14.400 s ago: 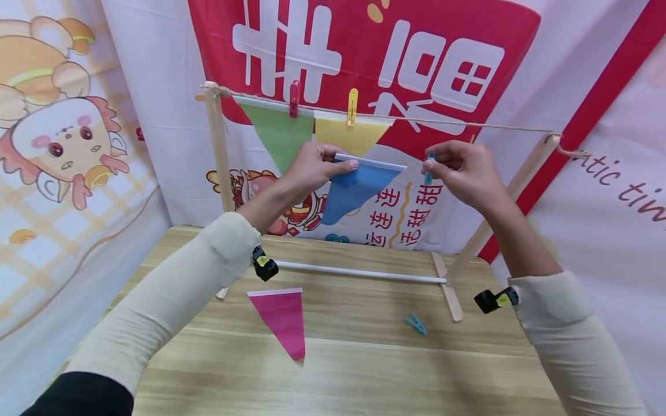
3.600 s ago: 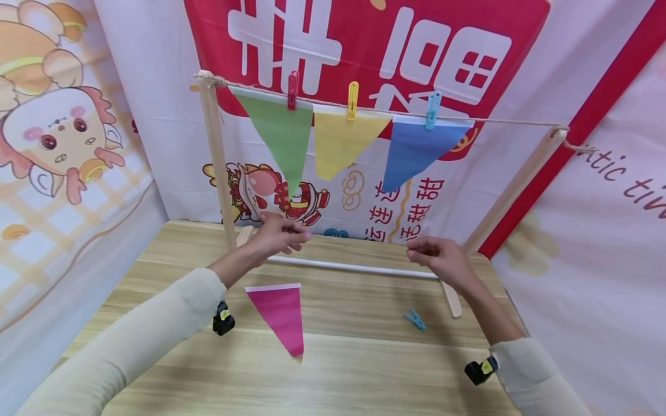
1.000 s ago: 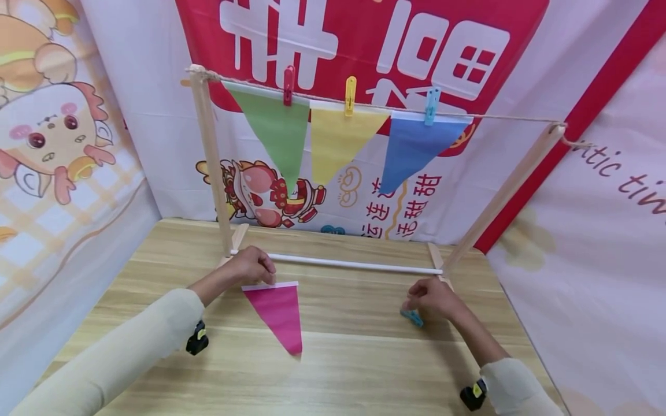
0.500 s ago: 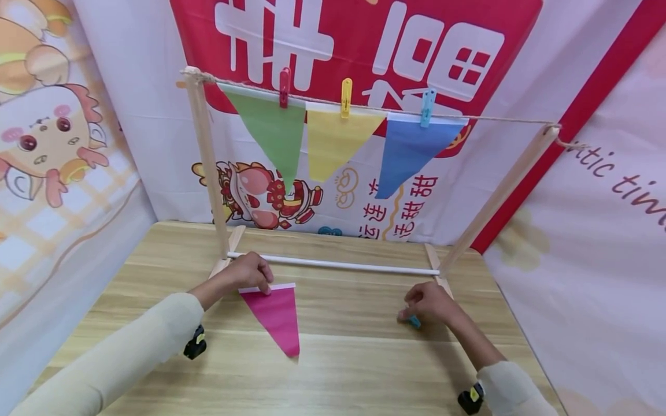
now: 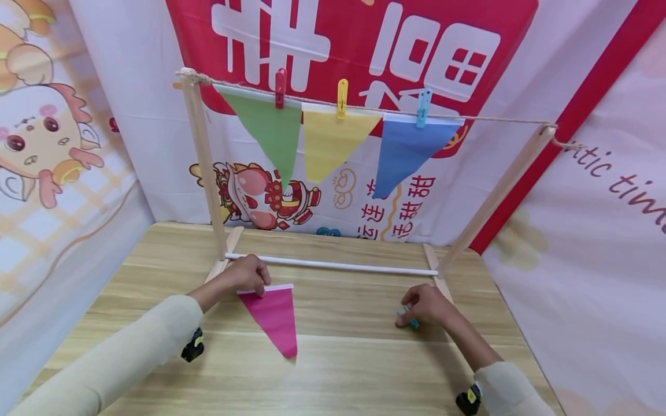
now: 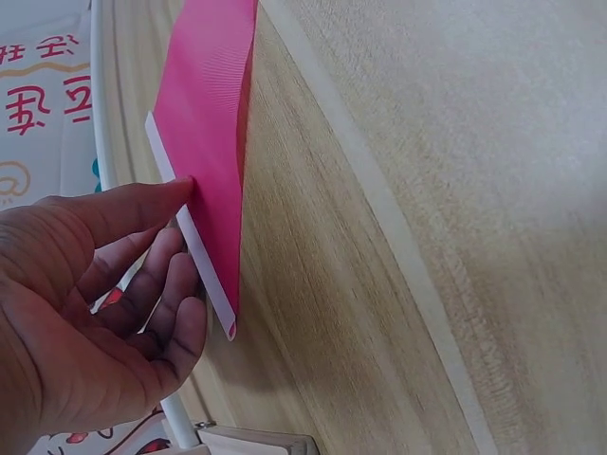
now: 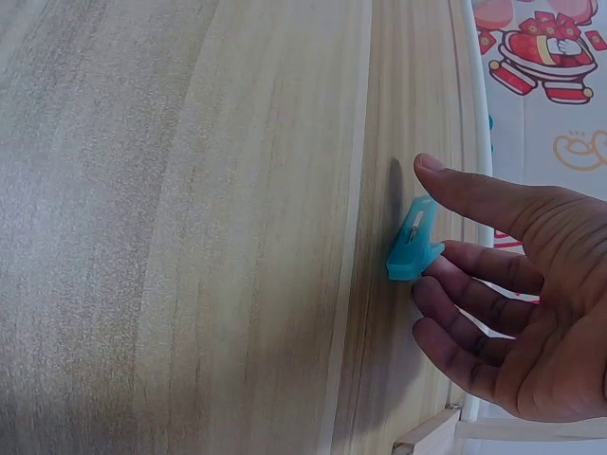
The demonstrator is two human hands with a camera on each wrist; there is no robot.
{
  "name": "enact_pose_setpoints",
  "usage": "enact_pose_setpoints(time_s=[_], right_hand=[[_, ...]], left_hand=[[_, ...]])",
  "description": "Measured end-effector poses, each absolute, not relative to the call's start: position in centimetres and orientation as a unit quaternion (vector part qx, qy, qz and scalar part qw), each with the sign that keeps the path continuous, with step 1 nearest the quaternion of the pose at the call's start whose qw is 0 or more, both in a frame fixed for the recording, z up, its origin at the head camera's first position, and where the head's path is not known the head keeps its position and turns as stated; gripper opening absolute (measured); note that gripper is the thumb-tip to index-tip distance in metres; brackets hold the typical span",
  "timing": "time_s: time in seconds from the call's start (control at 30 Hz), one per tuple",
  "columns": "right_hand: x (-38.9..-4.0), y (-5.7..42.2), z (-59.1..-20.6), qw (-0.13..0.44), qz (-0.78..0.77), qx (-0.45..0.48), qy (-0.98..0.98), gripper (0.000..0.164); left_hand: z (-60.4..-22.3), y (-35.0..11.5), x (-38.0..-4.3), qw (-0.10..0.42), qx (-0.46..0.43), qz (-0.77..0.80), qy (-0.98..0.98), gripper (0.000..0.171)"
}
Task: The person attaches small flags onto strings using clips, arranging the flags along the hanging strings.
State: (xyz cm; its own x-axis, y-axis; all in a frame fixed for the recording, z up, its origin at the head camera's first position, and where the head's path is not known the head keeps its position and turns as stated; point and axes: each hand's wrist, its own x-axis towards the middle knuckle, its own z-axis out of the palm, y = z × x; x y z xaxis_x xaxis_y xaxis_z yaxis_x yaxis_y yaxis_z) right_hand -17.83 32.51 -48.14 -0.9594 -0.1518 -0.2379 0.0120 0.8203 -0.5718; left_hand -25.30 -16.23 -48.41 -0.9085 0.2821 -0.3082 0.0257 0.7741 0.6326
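My left hand [image 5: 248,274] pinches the white top strip of a pink triangular pennant [image 5: 276,318] near its left end. In the left wrist view, the thumb lies over the pink face of the pennant [image 6: 213,76] and the other fingers curl by the strip. My right hand [image 5: 428,304] is low over the table, holding a light-blue clothespin [image 7: 413,239] between thumb and index finger. Its handle ends are at those fingertips, while the remaining fingers curl loosely beside it. In the head view the hand partly covers the clothespin [image 5: 414,323].
A wooden frame [image 5: 200,156] with a white bottom rod [image 5: 333,264] stands at the table's back. On its string [image 5: 499,119] hang green [image 5: 270,124], yellow [image 5: 335,138] and blue [image 5: 411,150] pennants, clipped by red, yellow and blue clothespins. Printed cloth hangs behind the table [image 5: 338,381].
The blue pennant was clipped to the string beside the yellow one. Both hands then came down to the table; the left took hold of the pink pennant, the right closed in on the clothespin.
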Motion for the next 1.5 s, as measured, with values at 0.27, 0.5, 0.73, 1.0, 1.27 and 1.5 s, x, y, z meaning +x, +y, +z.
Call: enact_pose_setpoints(time_s=[0.27, 0.5, 0.73, 1.0, 1.27, 1.5], right_hand=[[-17.7, 32.1, -48.3, 0.134, -0.302, -0.048, 0.943, 0.047], [-17.5, 32.0, -48.2, 0.125, -0.304, -0.056, 0.943, 0.044], [-17.6, 31.8, -48.2, 0.120, -0.293, -0.054, 0.947, 0.042], [-17.6, 32.0, -48.7, 0.107, -0.284, -0.062, 0.951, 0.041], [-17.8, 32.1, -49.0, 0.097, -0.269, -0.066, 0.956, 0.038], [-18.8, 33.5, -50.4, 0.087, -0.276, -0.116, 0.950, 0.035]], left_hand=[[-48.3, -16.3, -25.2, 0.191, 0.100, 0.315, 0.924, 0.022], [-48.2, -16.3, -25.3, 0.185, 0.115, 0.309, 0.926, 0.022], [-48.2, -16.3, -25.2, 0.180, 0.126, 0.301, 0.928, 0.022], [-48.1, -16.1, -25.2, 0.168, 0.141, 0.289, 0.932, 0.021], [-48.2, -16.0, -25.3, 0.163, 0.162, 0.294, 0.928, 0.019], [-48.3, -15.8, -25.3, 0.167, 0.182, 0.303, 0.921, 0.020]])
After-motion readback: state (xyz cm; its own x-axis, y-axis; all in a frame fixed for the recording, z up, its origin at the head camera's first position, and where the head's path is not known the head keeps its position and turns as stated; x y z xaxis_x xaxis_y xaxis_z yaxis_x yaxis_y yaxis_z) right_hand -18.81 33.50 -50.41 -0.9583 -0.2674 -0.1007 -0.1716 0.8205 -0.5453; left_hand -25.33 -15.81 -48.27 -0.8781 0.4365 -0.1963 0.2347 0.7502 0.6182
